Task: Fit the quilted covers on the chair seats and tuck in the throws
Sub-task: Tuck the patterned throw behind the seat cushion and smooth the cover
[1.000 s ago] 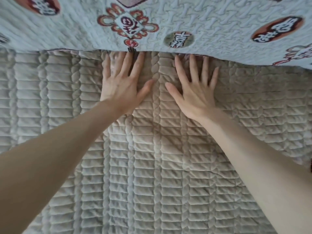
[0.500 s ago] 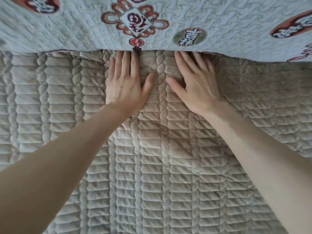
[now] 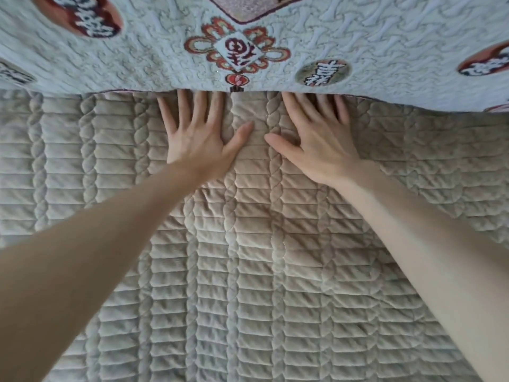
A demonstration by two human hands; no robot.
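The beige quilted cover point(image 3: 248, 271) fills most of the view and is cut off at the left, right and lower edges. The pale blue patterned throw point(image 3: 385, 37) is seen across the top, and the cover's far part is hidden beneath it. The left hand point(image 3: 198, 142) is laid flat on the cover, fingers straight and slightly spread. The right hand point(image 3: 316, 144) is laid flat just beside it, fingers straight and closer together. The fingertips are hidden under the throw's lower edge.
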